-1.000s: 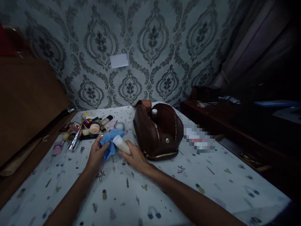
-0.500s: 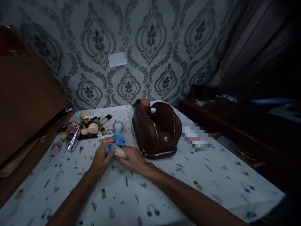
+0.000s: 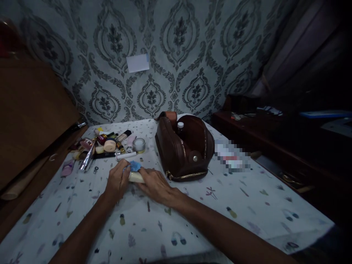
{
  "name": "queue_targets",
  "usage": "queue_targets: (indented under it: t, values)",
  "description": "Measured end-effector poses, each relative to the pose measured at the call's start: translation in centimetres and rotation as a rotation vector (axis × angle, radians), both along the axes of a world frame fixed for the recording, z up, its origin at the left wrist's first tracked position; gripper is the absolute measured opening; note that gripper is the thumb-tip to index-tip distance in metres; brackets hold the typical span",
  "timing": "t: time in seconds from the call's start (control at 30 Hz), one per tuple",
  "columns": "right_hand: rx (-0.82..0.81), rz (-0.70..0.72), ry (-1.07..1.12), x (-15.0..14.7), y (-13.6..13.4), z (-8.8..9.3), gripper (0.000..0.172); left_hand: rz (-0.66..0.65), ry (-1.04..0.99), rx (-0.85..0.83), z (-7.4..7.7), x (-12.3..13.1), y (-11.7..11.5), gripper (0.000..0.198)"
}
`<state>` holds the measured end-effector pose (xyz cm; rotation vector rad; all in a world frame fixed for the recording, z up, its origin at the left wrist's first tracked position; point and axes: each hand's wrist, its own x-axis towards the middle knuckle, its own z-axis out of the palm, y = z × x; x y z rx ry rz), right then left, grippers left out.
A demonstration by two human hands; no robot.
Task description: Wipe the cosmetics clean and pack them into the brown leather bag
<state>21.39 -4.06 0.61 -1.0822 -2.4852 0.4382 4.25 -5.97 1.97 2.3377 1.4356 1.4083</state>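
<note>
Over the front middle of the table, my left hand [image 3: 117, 179] is closed on a crumpled blue cloth [image 3: 135, 166]. My right hand [image 3: 155, 185] grips a pale cream-coloured tube or bottle [image 3: 136, 178], whose exact kind I cannot make out. The cloth lies against the far side and left end of this item, and my fingers hide part of both. Just right of my hands stands a brown bag [image 3: 176, 157], unzipped and gaping, with a white-capped bottle [image 3: 180, 125] inside it.
Cosmetics lie in a heap at the left back, among them a round jar [image 3: 139, 145], a white tube [image 3: 125, 156] and a silver tube [image 3: 87, 158]. A blurred-out packet [image 3: 231, 156] lies right of the bag. A brown board [image 3: 33, 110] leans at the left edge.
My left hand has closed tighter, and less of the blue cloth shows above it. The cream item stays in my right hand. The view has tipped slightly.
</note>
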Motion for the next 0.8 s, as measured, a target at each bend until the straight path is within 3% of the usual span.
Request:
queue_targets:
  t: [0.3,0.6,0.8]
  values:
    - [0.014,-0.058,-0.037,-0.4,-1.1,0.6,0.021,0.113,-0.121,-0.152,0.1,0.5,0.1,0.036]
    - [-0.325,0.059,0.508,0.1,0.0,0.6,0.028,0.215,-0.324,-0.205,-0.1,-0.8,0.9,0.042]
    - [-0.431,0.058,0.618,0.0,0.5,-0.1,0.031,0.209,-0.376,-0.228,0.1,-0.8,0.9,0.044]
